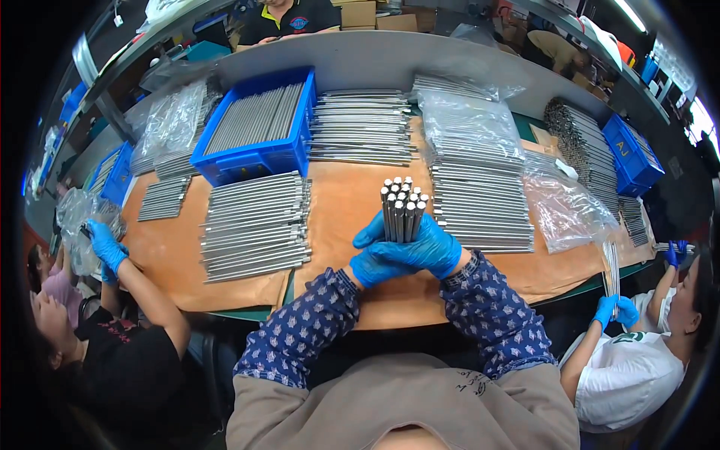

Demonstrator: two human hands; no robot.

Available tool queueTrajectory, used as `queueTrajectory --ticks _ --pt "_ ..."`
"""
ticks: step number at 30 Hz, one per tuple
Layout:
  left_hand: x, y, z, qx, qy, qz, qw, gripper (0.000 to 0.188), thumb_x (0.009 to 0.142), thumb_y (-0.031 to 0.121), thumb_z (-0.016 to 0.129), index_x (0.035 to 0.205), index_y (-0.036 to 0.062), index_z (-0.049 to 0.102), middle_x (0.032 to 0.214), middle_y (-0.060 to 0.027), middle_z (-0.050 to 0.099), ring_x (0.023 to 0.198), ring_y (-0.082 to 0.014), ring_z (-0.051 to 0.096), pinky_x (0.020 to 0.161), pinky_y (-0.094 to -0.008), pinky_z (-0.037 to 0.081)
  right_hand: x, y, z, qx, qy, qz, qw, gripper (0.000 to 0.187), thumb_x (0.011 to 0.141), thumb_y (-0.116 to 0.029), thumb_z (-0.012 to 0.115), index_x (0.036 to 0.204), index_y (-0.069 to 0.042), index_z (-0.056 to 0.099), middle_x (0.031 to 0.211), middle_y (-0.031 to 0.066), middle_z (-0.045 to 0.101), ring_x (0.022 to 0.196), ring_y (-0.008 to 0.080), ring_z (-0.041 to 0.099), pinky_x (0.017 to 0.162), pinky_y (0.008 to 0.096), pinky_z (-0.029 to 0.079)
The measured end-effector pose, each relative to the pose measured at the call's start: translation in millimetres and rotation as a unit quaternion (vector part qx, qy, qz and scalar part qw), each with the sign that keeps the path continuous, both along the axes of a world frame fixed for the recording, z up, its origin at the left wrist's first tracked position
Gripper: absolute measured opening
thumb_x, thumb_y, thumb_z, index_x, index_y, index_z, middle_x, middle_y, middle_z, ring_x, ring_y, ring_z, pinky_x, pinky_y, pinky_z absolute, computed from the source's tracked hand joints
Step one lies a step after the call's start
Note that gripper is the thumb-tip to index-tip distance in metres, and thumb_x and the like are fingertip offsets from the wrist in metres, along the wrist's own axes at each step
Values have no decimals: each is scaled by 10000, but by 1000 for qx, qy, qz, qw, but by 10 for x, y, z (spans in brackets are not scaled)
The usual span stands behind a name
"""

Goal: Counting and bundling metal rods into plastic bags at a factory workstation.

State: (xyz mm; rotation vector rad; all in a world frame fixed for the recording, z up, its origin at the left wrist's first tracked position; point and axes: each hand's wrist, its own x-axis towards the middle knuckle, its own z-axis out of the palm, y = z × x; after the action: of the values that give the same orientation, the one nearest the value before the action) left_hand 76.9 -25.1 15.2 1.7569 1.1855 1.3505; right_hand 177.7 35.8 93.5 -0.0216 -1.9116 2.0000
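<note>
A bundle of metal rods (403, 214) stands nearly upright before me, its bright round ends facing up. My left hand (373, 262), in a blue glove, is closed around the lower part of the bundle. From the other side my right hand (439, 246), gloved alike, wraps the same rods, and the fingers of both hands overlap. The lower ends of the rods are hidden by the gloves. To the left of my hands lies a row of metal rods (255, 225) on the brown table covering (349, 195). Another row of rods (484, 206), partly under clear plastic, lies to the right.
A blue bin (251, 156) full of rods stands back left, beside more stacked rods (361, 124). Plastic bags (559, 210) and another blue bin (631, 154) are at the right. Co-workers' gloved hands (106, 246) work at left, others (616, 311) at right. A grey partition (360, 56) bounds the back.
</note>
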Motion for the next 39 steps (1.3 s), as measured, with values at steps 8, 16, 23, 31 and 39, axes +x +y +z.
queueTrajectory --ticks 8,16,23,31,39 --pt "-155 99 -553 72 -221 24 972 436 790 129 611 1176 73 418 1092 -67 507 1002 -171 493 895 -326 400 -53 67 -72 59 -74 9 995 324 740 -167 702 1016 -59 568 901 36 608 816 89 550 749 273 466" --pt "-232 266 -374 184 45 126 974 486 739 139 679 1157 53 446 1069 -87 548 914 -161 551 793 -285 467 -458 100 130 266 -58 -95 957 188 734 -112 642 903 -62 579 764 72 608 702 182 597 639 294 476" --pt "-281 169 -311 -156 -327 77 929 458 794 57 612 1215 -1 442 1093 -93 547 1002 -163 522 867 -275 435 -1407 999 174 613 -195 -188 742 296 758 -219 611 1026 -118 539 759 140 615 698 329 593 595 389 479" --pt "-253 150 -171 -195 -292 30 936 360 805 37 577 1149 -21 490 1079 -110 569 968 -164 545 853 -279 442 -2004 1503 -345 614 -280 -238 699 429 726 -408 647 1039 -132 547 873 129 615 820 322 585 688 422 475" --pt "-315 273 -378 -191 -282 27 940 306 813 53 569 1100 -29 504 1043 -89 582 933 -151 556 827 -259 450 -2147 1577 -594 664 -176 -253 682 563 807 -539 473 1165 -106 516 1243 136 440 1183 311 374 980 417 305"
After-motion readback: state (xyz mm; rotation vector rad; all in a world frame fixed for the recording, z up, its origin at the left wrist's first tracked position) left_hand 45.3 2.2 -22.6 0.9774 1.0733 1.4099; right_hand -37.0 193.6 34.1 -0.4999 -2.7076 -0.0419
